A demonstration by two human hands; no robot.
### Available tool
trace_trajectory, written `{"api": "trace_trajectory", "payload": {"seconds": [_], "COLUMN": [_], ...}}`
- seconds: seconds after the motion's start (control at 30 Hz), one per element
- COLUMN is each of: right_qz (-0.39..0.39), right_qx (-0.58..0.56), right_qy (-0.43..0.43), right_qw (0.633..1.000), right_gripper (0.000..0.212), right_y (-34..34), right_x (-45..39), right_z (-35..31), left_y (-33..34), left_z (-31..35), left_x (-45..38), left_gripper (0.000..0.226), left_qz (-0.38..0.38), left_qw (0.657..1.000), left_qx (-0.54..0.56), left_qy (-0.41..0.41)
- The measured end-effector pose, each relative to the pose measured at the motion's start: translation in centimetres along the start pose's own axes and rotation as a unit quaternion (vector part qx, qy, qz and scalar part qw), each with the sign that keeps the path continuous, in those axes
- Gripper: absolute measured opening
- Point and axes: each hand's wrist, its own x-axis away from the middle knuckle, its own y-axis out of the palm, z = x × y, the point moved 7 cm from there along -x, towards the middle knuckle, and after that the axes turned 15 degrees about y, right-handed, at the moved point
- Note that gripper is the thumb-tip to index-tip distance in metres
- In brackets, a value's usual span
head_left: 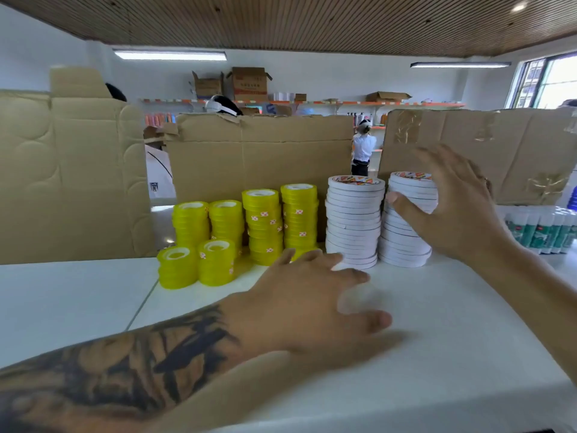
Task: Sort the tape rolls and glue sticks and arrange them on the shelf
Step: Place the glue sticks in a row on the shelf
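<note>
Right hand (462, 207) curls around the right stack of flat white tape rolls (406, 226), orange labels unreadable; left hand (309, 304) spread open, holding nothing.

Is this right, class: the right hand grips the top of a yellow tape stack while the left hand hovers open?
Not quite. In the head view the right hand grips the top of a white tape stack, not a yellow one. The left hand does hover open.
</note>
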Motion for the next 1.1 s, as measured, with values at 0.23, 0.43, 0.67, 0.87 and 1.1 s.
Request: {"api": "trace_trajectory", "payload": {"seconds": [0.23, 0.43, 0.67, 0.87, 1.1], "right_qz": [-0.103, -0.242, -0.372, -0.437, -0.462], "right_qx": [0.028, 0.052, 0.092, 0.089, 0.092], "right_qy": [-0.076, -0.161, -0.237, -0.252, -0.239], "right_qw": [0.991, 0.956, 0.893, 0.859, 0.849], "right_gripper": [0.079, 0.09, 0.08, 0.078, 0.08], "right_y": [4.7, 13.9, 21.5, 25.9, 28.9], "right_x": [5.8, 12.8, 21.1, 25.8, 28.7], "right_z": [-11.8, -24.3, -37.5, -46.2, -52.5], "left_y": [-4.6, -5.4, -4.7, -5.5, -8.6], "left_z": [-7.2, -16.0, -27.2, -34.9, -44.1], "left_x": [12.3, 25.9, 40.3, 48.8, 53.3], "left_gripper": [0.083, 0.073, 0.078, 0.075, 0.052], "left_qz": [0.072, 0.038, -0.001, 0.005, 0.044], "left_qw": [0.995, 0.982, 0.954, 0.941, 0.93], "left_qx": [0.006, -0.016, -0.009, -0.03, -0.109], "left_qy": [-0.061, -0.183, -0.299, -0.337, -0.347]}}
